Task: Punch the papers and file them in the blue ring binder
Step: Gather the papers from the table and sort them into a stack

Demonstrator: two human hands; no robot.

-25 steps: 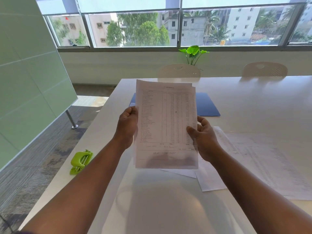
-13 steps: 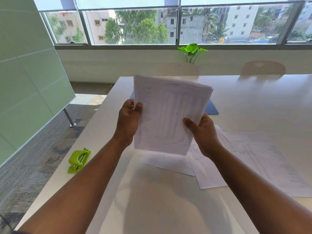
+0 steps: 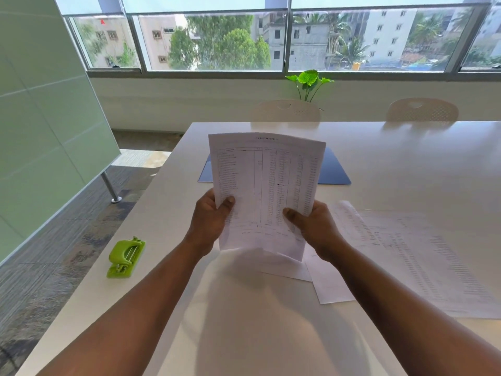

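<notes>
Two hands, mine: left hand (image 3: 210,218) and right hand (image 3: 311,226) pinch upright papers (image 3: 267,191) at 8 and 4 o'clock; print illegible. Blue ring binder (image 3: 332,169), half hidden behind, 12 o'clock.

Two bare hands were in view, the left hand (image 3: 210,217) and the right hand (image 3: 311,226), together gripping one stack of printed white paper sheets (image 3: 267,191). One lime-green plastic hole punch (image 3: 126,257) lay left of the left hand, one flat blue ring binder (image 3: 332,169) beyond the hands, several loose printed sheets (image 3: 406,256) right of the right hand, and two white perforated chairs (image 3: 421,109) farther off.
</notes>
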